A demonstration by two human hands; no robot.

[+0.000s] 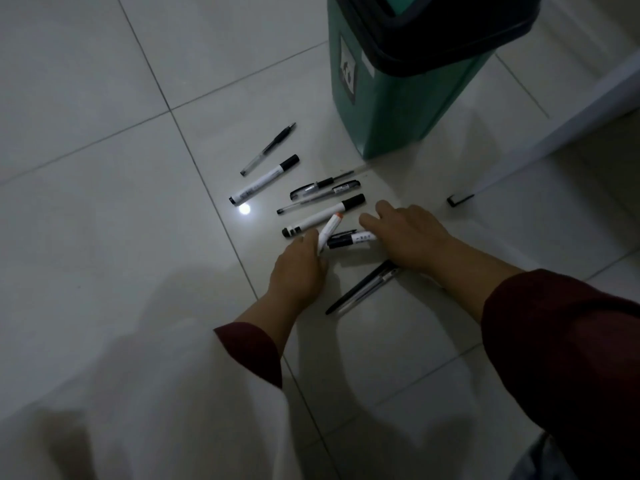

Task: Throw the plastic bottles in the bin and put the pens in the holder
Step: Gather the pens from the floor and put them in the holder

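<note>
Several pens and markers lie scattered on the pale tiled floor in front of a green bin (pixel 391 109) with a black lid. My left hand (pixel 299 268) is closed around a white marker with an orange tip (pixel 332 226), which tilts up from the fingers. My right hand (pixel 412 237) rests over a black-and-white marker (pixel 349 240), fingers spread, with thin dark pens (pixel 360 289) sticking out beneath the wrist. Farther off lie a white marker with a black cap (pixel 325 214), two gel pens (pixel 323 190), another white marker (pixel 265 180) and a clear pen (pixel 268 148). No bottle or holder is visible.
A bright light spot (pixel 244 209) reflects off the floor beside the pens. A small black clip-like object (pixel 459 199) lies to the right near a white furniture edge (pixel 554 133). White cloth (pixel 138 393) covers the lower left.
</note>
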